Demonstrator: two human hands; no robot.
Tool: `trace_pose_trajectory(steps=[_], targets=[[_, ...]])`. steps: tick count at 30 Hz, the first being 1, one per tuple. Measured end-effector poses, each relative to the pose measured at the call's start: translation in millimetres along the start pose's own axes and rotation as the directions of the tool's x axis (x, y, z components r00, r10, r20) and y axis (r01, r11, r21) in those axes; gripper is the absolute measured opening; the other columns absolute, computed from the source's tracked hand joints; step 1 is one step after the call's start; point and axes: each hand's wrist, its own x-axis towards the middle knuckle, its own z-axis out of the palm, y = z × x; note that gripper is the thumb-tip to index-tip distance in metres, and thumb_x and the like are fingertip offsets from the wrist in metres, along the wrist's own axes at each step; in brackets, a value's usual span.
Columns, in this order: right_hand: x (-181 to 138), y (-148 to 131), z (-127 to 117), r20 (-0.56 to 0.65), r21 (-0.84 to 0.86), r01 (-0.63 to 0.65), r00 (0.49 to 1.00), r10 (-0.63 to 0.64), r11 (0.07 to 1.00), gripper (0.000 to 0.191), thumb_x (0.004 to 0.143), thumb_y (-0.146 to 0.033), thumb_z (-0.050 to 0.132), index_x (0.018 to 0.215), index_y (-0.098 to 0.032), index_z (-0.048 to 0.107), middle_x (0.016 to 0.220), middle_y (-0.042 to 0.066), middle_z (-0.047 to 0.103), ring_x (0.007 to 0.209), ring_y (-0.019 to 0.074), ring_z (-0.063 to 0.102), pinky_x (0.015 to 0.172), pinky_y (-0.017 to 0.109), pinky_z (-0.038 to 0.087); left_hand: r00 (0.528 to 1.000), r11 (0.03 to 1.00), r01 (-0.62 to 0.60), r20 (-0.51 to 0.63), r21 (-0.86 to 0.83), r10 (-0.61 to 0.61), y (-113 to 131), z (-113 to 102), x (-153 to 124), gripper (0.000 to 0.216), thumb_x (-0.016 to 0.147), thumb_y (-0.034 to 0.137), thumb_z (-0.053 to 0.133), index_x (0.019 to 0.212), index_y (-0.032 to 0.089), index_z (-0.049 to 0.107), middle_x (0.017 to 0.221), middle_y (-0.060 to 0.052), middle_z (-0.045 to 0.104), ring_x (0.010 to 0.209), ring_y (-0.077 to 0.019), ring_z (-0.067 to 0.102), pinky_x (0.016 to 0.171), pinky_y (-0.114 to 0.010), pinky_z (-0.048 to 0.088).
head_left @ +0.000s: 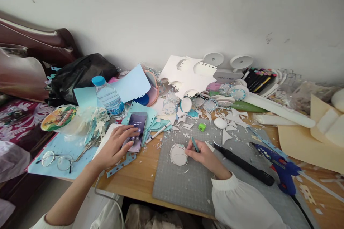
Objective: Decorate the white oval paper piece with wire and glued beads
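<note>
My left hand lies over a smartphone, its fingers spread on the lit screen, which shows a number keypad. In my right hand a slim teal pencil is gripped like a writing tool; its tip is hidden by the fingers. Those fingers touch the right edge of a round white paper disc with a scalloped, patterned rim. The disc lies flat on the grey cutting mat, and a faint curved line crosses it. A small green sharpener-like block sits beyond the right hand.
A black craft knife and blue glue gun lie to the right. Left of the phone stand a water bottle and eyeglasses. Paper scraps and several decorated rings crowd the back, below a cut white sheet.
</note>
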Motion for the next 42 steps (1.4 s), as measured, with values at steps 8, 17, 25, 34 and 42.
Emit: trace_pose_trajectory(steps=[8, 17, 25, 34, 42], targets=[[-0.9, -3.3, -0.4, 0.001, 0.009, -0.004, 1.0, 0.004, 1.0, 0.028, 0.078, -0.046, 0.066, 0.073, -0.02, 0.056, 0.065, -0.002, 0.054, 0.059, 0.0123, 0.044, 0.059, 0.027, 0.035, 0.988, 0.99, 0.122, -0.103, 0.071, -0.114, -4.1, 4.7, 1.6, 0.038, 0.099, 0.038, 0.035, 0.126, 0.021, 0.056, 0.133, -0.01, 0.06, 0.128, -0.0307, 0.047, 0.108, -0.049, 0.034], [-0.8, -3.7, -0.1, 0.005, 0.01, -0.011, 1.0, 0.011, 1.0, 0.027, 0.077, -0.045, 0.066, 0.072, -0.02, 0.055, 0.065, -0.003, 0.053, 0.059, 0.0123, 0.043, 0.059, 0.027, 0.034, 0.999, 0.998, 0.047, -0.01, 0.048, -0.047, -0.4, 3.8, 3.5, 0.039, 0.1, 0.035, 0.035, 0.133, 0.024, 0.053, 0.139, -0.007, 0.056, 0.131, -0.0286, 0.044, 0.111, -0.047, 0.03], [-0.7, -3.1, -0.1, 0.017, 0.015, -0.016, 1.0, 0.016, 1.0, 0.029, 0.077, -0.046, 0.066, 0.073, -0.02, 0.054, 0.064, -0.003, 0.051, 0.058, 0.0122, 0.041, 0.058, 0.027, 0.032, 0.997, 0.998, 0.056, -0.063, 0.019, -0.054, 1.0, 2.2, 1.5, 0.039, 0.1, 0.035, 0.033, 0.131, 0.022, 0.054, 0.139, -0.008, 0.056, 0.13, -0.0281, 0.046, 0.11, -0.045, 0.032], [0.0, -1.6, -0.6, 0.017, 0.012, -0.017, 1.0, 0.017, 1.0, 0.028, 0.077, -0.045, 0.065, 0.073, -0.02, 0.055, 0.065, -0.002, 0.053, 0.06, 0.0125, 0.042, 0.059, 0.027, 0.033, 0.99, 1.0, -0.008, -0.137, -0.009, 0.006, -0.3, 2.5, -3.9, 0.034, 0.099, 0.028, 0.034, 0.122, 0.021, 0.058, 0.129, -0.008, 0.062, 0.124, -0.0268, 0.05, 0.109, -0.045, 0.034], [-0.3, -1.1, -0.2, 0.022, 0.008, -0.017, 1.0, 0.017, 1.0, 0.026, 0.077, -0.043, 0.064, 0.073, -0.02, 0.053, 0.064, -0.003, 0.049, 0.057, 0.0117, 0.04, 0.058, 0.027, 0.031, 0.991, 0.997, 0.079, -0.111, 0.02, -0.076, -11.4, 5.1, -7.5, 0.04, 0.101, 0.031, 0.032, 0.133, 0.022, 0.052, 0.135, -0.009, 0.057, 0.127, -0.0275, 0.046, 0.108, -0.046, 0.033]])
